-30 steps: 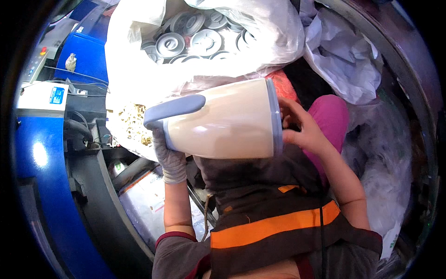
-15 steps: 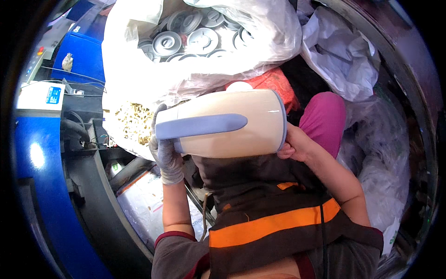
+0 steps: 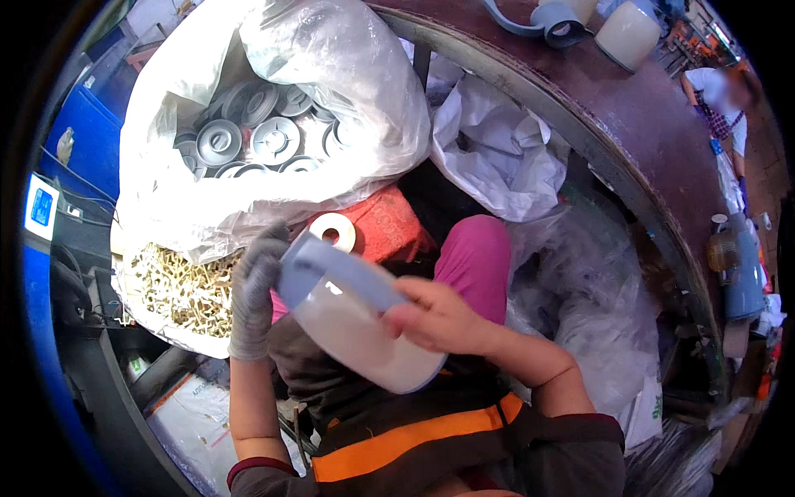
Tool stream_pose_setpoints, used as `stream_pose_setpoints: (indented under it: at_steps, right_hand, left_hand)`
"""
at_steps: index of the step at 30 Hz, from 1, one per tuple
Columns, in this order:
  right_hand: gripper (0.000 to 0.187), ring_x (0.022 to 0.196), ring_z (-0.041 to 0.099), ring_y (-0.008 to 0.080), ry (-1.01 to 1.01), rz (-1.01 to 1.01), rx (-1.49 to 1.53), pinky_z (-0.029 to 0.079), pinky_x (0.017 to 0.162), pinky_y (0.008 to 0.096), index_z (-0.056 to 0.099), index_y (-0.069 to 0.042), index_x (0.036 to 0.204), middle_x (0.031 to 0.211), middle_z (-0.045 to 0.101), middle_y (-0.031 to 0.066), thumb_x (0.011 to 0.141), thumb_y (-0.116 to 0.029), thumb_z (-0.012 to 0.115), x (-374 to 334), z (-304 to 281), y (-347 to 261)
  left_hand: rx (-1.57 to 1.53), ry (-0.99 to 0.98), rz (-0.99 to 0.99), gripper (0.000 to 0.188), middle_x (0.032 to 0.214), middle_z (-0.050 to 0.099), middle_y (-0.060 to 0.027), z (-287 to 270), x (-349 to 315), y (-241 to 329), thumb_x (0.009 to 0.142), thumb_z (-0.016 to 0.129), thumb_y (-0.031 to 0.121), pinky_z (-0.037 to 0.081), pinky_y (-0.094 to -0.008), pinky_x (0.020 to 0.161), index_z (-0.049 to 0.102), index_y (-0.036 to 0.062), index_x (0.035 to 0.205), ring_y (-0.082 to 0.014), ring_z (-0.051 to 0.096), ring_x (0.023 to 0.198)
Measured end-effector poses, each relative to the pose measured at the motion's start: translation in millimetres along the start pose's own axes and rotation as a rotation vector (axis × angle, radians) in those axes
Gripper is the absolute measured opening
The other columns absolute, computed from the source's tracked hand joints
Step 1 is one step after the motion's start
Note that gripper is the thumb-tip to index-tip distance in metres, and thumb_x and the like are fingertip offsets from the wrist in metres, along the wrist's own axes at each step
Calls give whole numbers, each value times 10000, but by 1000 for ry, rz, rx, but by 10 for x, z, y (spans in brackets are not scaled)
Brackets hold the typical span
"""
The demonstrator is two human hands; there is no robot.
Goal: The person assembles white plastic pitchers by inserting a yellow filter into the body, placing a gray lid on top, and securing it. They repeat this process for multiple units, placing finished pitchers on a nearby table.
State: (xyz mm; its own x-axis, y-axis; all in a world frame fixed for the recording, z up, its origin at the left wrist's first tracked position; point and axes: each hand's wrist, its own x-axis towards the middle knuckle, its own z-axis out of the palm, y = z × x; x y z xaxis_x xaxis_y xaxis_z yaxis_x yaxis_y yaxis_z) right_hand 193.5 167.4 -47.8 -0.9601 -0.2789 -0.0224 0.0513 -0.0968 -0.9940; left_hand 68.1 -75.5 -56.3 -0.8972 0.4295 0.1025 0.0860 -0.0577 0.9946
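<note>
A cream jug with a blue-grey rim and handle (image 3: 364, 340) is tilted over my lap, its rim end up and to the left, its base down and to the right. My left hand (image 3: 255, 298), in a grey glove, grips it at the rim end. My bare right hand (image 3: 439, 319) is closed round the handle, slightly blurred. Just beyond the jug a cream ring like a tape roll (image 3: 333, 233) rests by a red cloth (image 3: 385, 228). Grey round lids (image 3: 275, 141) fill a big clear plastic bag (image 3: 273, 199) ahead.
Small yellowish pieces (image 3: 186, 290) lie heaped in a white sack left of my gloved hand. A dark red table (image 3: 571, 91) curves along the right, bearing similar jugs (image 3: 628, 37). Crumpled clear plastic (image 3: 580, 306) lies at my right. Another person (image 3: 725, 103) stands far right.
The jug has turned from lying level to a slant, rim end up. My right hand has shifted from its base to the handle. The view has swung right, bringing the table into sight.
</note>
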Motion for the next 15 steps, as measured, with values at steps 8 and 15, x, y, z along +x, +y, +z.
stream_pose_setpoints:
  at_steps: [8, 15]
  right_hand:
    - [333, 494, 412, 96, 702, -878, -80, 308, 400, 212, 433, -40, 1132, 860, 581, 112, 940, -306, 491, -254, -756, -766]
    - [415, 596, 470, 115, 1250, -915, -583, 397, 533, 205, 419, 20, 1232, 932, 575, 112, 938, -266, 485, -332, -1644, -1209]
  left_hand:
    - [-119, 40, -212, 295, 933, 621, -21, -106, -20, -514, 892, 550, 301, 449, -252, 768, 623, 38, 1003, -105, 557, 821]
    - [-206, 46, -570, 293, 905, 623, -30, 29, -97, -1169, 871, 555, 320, 455, -262, 732, 616, 53, 977, -126, 584, 839]
